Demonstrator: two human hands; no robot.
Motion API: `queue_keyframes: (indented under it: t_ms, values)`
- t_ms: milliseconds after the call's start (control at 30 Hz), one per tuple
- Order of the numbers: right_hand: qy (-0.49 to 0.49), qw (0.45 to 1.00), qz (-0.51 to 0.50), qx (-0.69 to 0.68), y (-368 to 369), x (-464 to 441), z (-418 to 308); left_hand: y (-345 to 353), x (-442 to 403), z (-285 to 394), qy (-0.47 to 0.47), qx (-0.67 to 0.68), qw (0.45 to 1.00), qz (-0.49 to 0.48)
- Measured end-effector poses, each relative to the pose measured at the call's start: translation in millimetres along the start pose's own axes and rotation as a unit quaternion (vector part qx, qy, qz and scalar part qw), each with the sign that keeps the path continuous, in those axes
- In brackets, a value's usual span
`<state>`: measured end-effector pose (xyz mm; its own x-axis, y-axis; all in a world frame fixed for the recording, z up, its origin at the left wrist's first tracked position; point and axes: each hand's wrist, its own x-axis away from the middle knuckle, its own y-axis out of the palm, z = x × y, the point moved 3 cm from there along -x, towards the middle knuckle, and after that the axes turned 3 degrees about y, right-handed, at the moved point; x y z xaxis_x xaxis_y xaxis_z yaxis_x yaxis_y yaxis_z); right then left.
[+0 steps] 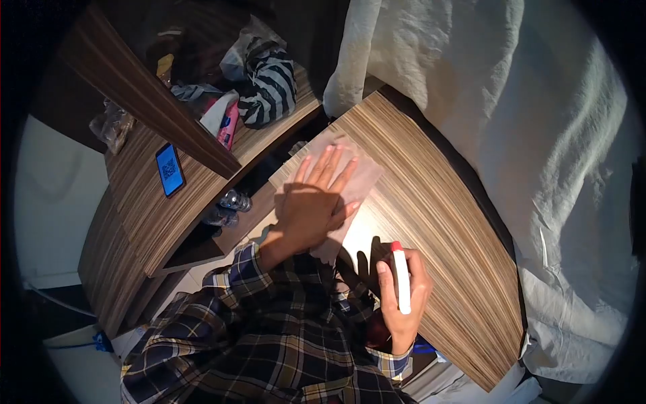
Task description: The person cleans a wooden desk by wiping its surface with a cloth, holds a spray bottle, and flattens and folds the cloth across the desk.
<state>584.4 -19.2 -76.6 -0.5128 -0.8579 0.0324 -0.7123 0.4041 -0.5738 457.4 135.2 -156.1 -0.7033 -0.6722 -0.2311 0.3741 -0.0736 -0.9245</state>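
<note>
My left hand (313, 202) lies flat with its fingers spread on a thin pinkish sheet (363, 176), which rests on the wood-grain tabletop (431, 222). The sheet's lower part hangs near the table's edge, by my shirt. To the right, my right hand (412, 286) is closed around a slim white tube with a red cap (402, 279), the cap pointing away from me. Its lettering, if any, is too small to read. The tube is apart from the sheet, and the hand casts a shadow on the tabletop.
On the wooden shelf (145, 219) at the left lie a phone (170, 170) with a lit screen, a pink packet (228, 126) and a black-and-white striped bag (272, 87). Plastic bottles (234, 200) sit beneath. A pale curtain (538, 135) hangs along the right.
</note>
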Motion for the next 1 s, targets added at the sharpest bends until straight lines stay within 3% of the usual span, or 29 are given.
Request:
queue_keyframes:
  t_ms: [233,400,600,667,833,933,1000]
  values:
    - [-0.061,0.995,0.028,0.075,11.5,-1.8,-4.9,23.5,-69.5,-35.5,0.023,-0.035,0.998,0.048]
    - [0.043,0.996,0.069,-0.040,26.9,0.2,24.7,26.9,-83.3,-27.3,0.029,-0.043,0.997,0.056]
    - [-0.076,0.990,0.107,-0.043,31.3,1.4,18.5,4.6,-24.5,-6.3,0.061,-0.005,0.998,0.015]
    - [-0.035,0.995,0.074,-0.051,30.5,0.1,21.3,-1.1,4.4,-1.3,0.055,-0.007,0.998,-0.001]
    - [-0.091,0.993,0.051,-0.059,39.5,-2.5,22.0,-7.4,9.7,-12.5,0.029,-0.007,0.999,-0.045]
    - [-0.121,0.988,0.071,-0.065,38.2,-2.3,20.7,-3.5,-23.8,-27.5,0.032,-0.006,0.999,-0.006]
    - [-0.072,0.995,0.036,-0.059,38.8,-3.0,24.7,10.0,-48.9,-32.5,0.043,-0.018,0.998,0.029]
